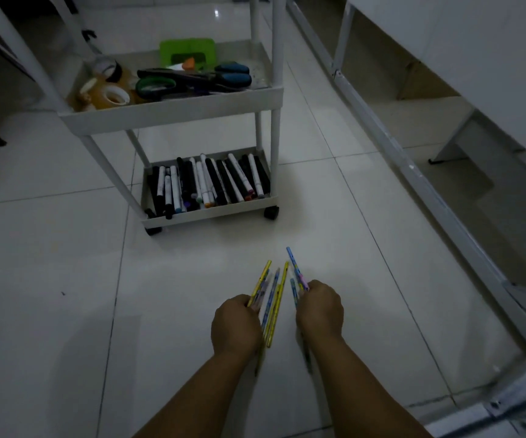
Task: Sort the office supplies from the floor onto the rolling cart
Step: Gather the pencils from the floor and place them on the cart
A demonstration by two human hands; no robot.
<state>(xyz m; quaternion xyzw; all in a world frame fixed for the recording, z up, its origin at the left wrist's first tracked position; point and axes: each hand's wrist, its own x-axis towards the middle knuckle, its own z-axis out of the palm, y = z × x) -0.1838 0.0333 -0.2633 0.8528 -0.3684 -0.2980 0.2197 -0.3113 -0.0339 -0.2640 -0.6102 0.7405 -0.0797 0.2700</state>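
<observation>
Yellow and blue pencils are gripped in both fists above the glossy white floor tiles. A fanned bunch of yellow and blue ones (pixel 271 298) is clutched by the left hand (pixel 235 327), fingers curled round the shafts near the middle; a smaller blue bunch (pixel 296 273) is pinched by the right hand (pixel 320 311), tips pointing toward twelve o'clock. Pencils like these are judged to be light, stiff and thin, with smooth painted shafts that slide against each other, so a loose bunch is likely to splay or slip out endways. A firm grip around the middle of each bunch is best kept, with the ends evened up.

At eleven o'clock from the hands, well apart from them, the white plastic rolling cart (pixel 173 113) is seen, with round posts and black casters. Its bottom tray is filled with black and white markers (pixel 211 184) laid side by side. In the upper tray, rolls of tape (pixel 110 96), scissors (pixel 192 79) with green and blue handles and a green box (pixel 189 52) are held. At two o'clock, a white metal frame (pixel 413 172) is visible.
</observation>
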